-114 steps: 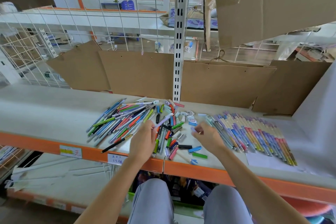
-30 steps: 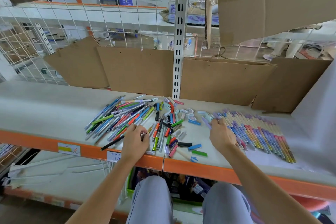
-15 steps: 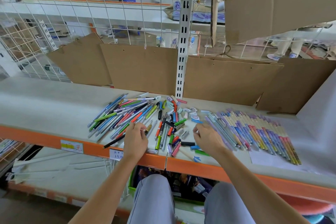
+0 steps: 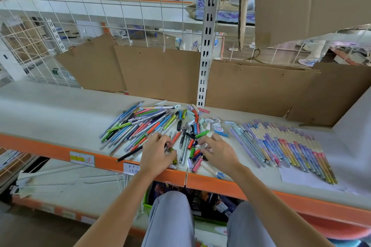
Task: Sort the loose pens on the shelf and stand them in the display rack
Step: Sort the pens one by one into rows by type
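A heap of loose pens [image 4: 138, 126] in many colours lies on the pale shelf [image 4: 50, 118]. Short pens and caps [image 4: 195, 126] are scattered right of it. Further right, a sorted row of pens [image 4: 285, 146] lies side by side. My left hand [image 4: 157, 153] is at the heap's front edge, fingers curled round a few pens [image 4: 169, 147]. My right hand [image 4: 219, 151] sits over the short pieces, its fingertips pinching a small pale piece [image 4: 204, 144]. No display rack is in view.
Brown cardboard sheets [image 4: 160, 72] stand along the back of the shelf, split by a white slotted upright [image 4: 206, 46]. The orange shelf edge [image 4: 60, 152] runs along the front. A white sheet of paper [image 4: 297, 177] lies under the sorted row. My knees are below.
My right hand has come back left from the sorted row to the short pieces. My left hand has stayed at the heap's front edge, gripping pens.
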